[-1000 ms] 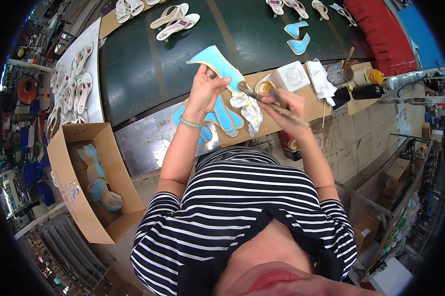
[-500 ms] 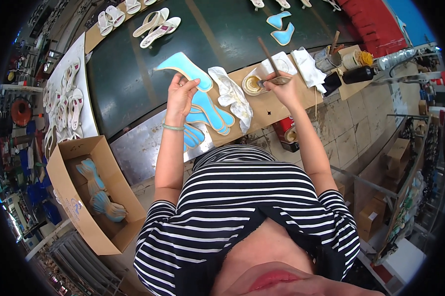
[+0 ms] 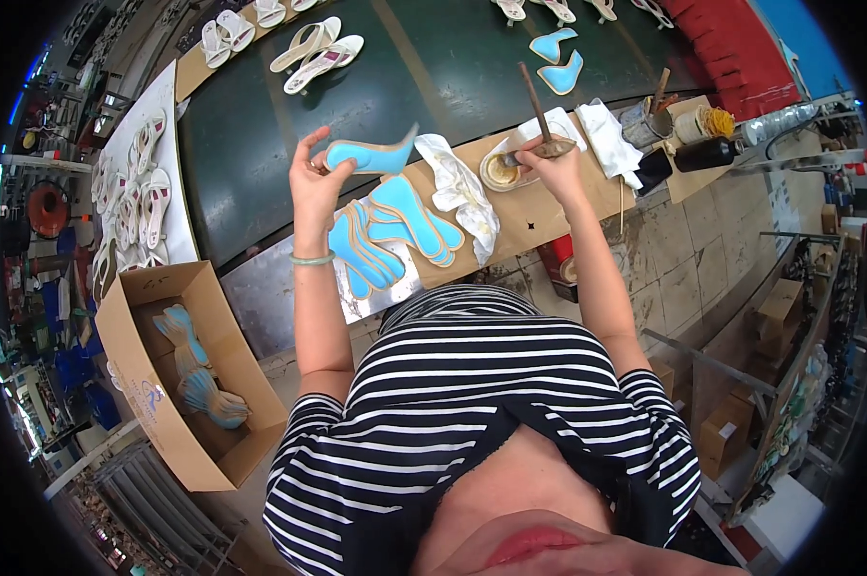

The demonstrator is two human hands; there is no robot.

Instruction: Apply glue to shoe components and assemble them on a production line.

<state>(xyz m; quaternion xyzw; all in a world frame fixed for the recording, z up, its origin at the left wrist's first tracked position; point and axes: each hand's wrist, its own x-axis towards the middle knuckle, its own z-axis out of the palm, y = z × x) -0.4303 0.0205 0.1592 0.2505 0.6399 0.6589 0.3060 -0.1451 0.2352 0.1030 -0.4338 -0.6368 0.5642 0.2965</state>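
Note:
My left hand (image 3: 315,187) pinches a blue shoe insole (image 3: 361,159) with a tan edge between thumb and fingers, its narrow end pointing right. Below it, overlapping stacks of similar blue insoles (image 3: 400,216) lie at the bench's near edge. My right hand (image 3: 556,173) is closed around a brush (image 3: 537,104) with a long brown handle. The brush's lower end is at a whitish tub (image 3: 501,171) holding yellowish paste; whether it dips in, I cannot tell. Between the stacks and the tub lies a crumpled white cloth (image 3: 459,197).
White sandals (image 3: 324,63) stand on the dark green belt (image 3: 433,86), near two blue pieces (image 3: 560,73). More sandals fill a side table (image 3: 145,192) at left. Below it, a cardboard box (image 3: 141,384) holds insole bundles. A black bottle (image 3: 704,155) and cans (image 3: 643,125) are at right.
My left hand has moved left, turning the insole so that its narrow end now points right instead of left. The right hand stays by the tub with the brush.

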